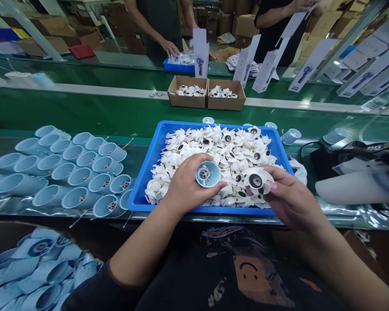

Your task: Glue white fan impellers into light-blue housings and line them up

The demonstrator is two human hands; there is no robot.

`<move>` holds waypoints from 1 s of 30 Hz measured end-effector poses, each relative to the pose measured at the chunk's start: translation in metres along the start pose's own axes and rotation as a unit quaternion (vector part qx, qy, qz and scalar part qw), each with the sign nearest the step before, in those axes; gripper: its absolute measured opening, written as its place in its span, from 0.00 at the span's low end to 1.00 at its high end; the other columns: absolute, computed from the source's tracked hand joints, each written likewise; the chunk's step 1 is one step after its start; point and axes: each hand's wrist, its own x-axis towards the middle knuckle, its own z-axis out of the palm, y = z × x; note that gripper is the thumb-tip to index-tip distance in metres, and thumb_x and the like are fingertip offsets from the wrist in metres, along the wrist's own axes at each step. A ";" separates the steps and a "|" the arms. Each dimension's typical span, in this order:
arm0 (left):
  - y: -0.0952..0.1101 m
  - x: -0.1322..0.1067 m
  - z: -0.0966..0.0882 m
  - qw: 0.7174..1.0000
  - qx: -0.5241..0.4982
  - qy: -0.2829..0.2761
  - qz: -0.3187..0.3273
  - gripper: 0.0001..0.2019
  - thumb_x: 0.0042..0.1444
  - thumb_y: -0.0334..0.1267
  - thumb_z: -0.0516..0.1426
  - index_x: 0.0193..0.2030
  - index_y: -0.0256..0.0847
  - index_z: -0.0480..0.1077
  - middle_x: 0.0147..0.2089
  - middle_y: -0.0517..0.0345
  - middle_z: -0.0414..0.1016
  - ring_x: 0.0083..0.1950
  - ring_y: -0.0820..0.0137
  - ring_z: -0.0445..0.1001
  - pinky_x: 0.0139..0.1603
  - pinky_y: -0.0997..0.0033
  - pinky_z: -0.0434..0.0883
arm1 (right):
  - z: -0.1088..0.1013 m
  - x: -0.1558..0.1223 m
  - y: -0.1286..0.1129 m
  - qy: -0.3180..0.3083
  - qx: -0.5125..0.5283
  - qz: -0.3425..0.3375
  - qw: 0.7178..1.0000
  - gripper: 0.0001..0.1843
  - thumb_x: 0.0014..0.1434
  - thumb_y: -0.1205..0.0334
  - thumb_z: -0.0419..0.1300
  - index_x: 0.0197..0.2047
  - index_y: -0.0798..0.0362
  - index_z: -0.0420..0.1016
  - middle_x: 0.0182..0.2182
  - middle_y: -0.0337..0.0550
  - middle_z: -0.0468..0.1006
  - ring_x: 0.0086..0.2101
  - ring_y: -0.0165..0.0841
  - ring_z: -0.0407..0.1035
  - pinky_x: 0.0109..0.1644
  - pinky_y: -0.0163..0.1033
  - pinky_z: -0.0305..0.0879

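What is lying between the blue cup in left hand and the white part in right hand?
In the head view, more white bladed parts, heaped in a blue tray, lie between the blue cup and the held white part.

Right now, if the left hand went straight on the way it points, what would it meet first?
Most likely the white bladed part in the right hand, just across from the left hand; depth is hard to judge.

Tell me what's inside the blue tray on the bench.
The blue plastic tray holds a heap of white plastic fan blades with dark hubs. The pile covers the tray's floor, so the bottom cannot be seen, and the right hand hides part of the heap.
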 end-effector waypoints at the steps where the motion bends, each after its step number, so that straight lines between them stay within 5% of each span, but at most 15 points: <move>1: 0.007 -0.001 0.000 1.000 0.000 -0.024 0.001 0.27 0.50 0.46 0.68 0.53 0.43 0.65 0.51 0.51 0.74 0.53 0.58 0.74 0.55 0.55 0.72 | 0.003 -0.003 0.001 -0.016 0.101 0.038 0.994 0.21 0.59 0.46 0.61 0.49 0.52 0.69 0.35 0.43 0.76 0.35 0.34 0.74 0.42 0.39 0.72; 3: 0.023 -0.003 0.001 0.996 -0.001 -0.086 0.015 0.29 0.51 0.41 0.65 0.59 0.43 0.61 0.57 0.48 0.70 0.57 0.58 0.71 0.58 0.55 0.71 | 0.007 -0.006 0.004 -0.040 0.259 0.094 0.961 0.22 0.54 0.50 0.69 0.47 0.53 0.72 0.34 0.41 0.75 0.33 0.31 0.73 0.43 0.35 0.72; 7: 0.045 -0.006 0.002 0.986 0.021 -0.152 0.060 0.26 0.55 0.33 0.60 0.61 0.39 0.60 0.59 0.47 0.69 0.62 0.60 0.68 0.63 0.56 0.67 | 0.008 -0.009 0.010 -0.047 0.279 0.081 0.956 0.19 0.56 0.51 0.70 0.46 0.51 0.75 0.36 0.41 0.76 0.34 0.30 0.72 0.42 0.32 0.71; 11: 0.046 -0.003 0.005 0.982 0.045 -0.171 0.073 0.27 0.56 0.41 0.65 0.60 0.41 0.62 0.56 0.51 0.74 0.58 0.60 0.71 0.60 0.56 0.69 | 0.003 -0.014 0.005 -0.020 -0.036 -0.086 0.995 0.11 0.62 0.61 0.65 0.48 0.46 0.74 0.40 0.39 0.74 0.39 0.30 0.70 0.44 0.34 0.67; 14: 0.043 -0.003 0.009 0.981 0.063 -0.163 0.087 0.27 0.56 0.38 0.65 0.61 0.42 0.63 0.57 0.52 0.75 0.59 0.59 0.71 0.61 0.53 0.68 | 0.002 -0.014 -0.004 -0.024 -0.287 -0.192 0.938 0.12 0.63 0.64 0.64 0.50 0.47 0.75 0.42 0.42 0.70 0.42 0.32 0.67 0.46 0.39 0.65; 17: 0.045 -0.005 0.013 0.979 0.086 -0.157 0.101 0.26 0.56 0.38 0.64 0.60 0.40 0.64 0.56 0.51 0.76 0.58 0.57 0.72 0.59 0.49 0.69 | 0.006 -0.010 -0.007 -0.034 -0.353 -0.211 0.911 0.08 0.64 0.63 0.63 0.48 0.49 0.76 0.43 0.43 0.67 0.42 0.34 0.66 0.46 0.43 0.65; 21: 0.051 -0.001 0.009 0.975 0.099 -0.159 0.122 0.25 0.58 0.43 0.63 0.61 0.43 0.64 0.56 0.51 0.76 0.58 0.56 0.72 0.57 0.49 0.69 | 0.004 -0.009 -0.008 -0.030 -0.342 -0.229 0.911 0.07 0.65 0.64 0.61 0.47 0.49 0.76 0.46 0.44 0.66 0.45 0.36 0.65 0.49 0.46 0.64; 25: 0.036 0.043 -0.010 0.966 0.210 -0.117 0.097 0.30 0.52 0.55 0.66 0.59 0.47 0.69 0.59 0.47 0.69 0.61 0.48 0.66 0.60 0.43 0.64 | -0.007 -0.017 -0.008 0.034 -0.319 -0.268 0.909 0.12 0.65 0.65 0.60 0.52 0.47 0.73 0.51 0.46 0.65 0.52 0.37 0.63 0.55 0.45 0.62; 27: 0.014 0.082 -0.019 0.955 0.283 -0.083 0.030 0.30 0.52 0.55 0.65 0.58 0.45 0.69 0.54 0.47 0.70 0.58 0.46 0.67 0.58 0.41 0.64 | -0.010 -0.023 -0.007 0.052 -0.307 -0.268 0.912 0.11 0.66 0.66 0.59 0.51 0.48 0.73 0.52 0.47 0.64 0.53 0.37 0.63 0.57 0.44 0.62; 30: -0.031 0.141 -0.028 0.930 0.340 -0.073 -0.117 0.29 0.58 0.44 0.61 0.65 0.44 0.60 0.65 0.45 0.63 0.65 0.49 0.63 0.64 0.45 0.60 | -0.009 -0.030 -0.005 0.047 -0.291 -0.275 0.915 0.11 0.66 0.66 0.59 0.51 0.48 0.72 0.54 0.47 0.64 0.55 0.37 0.62 0.58 0.42 0.61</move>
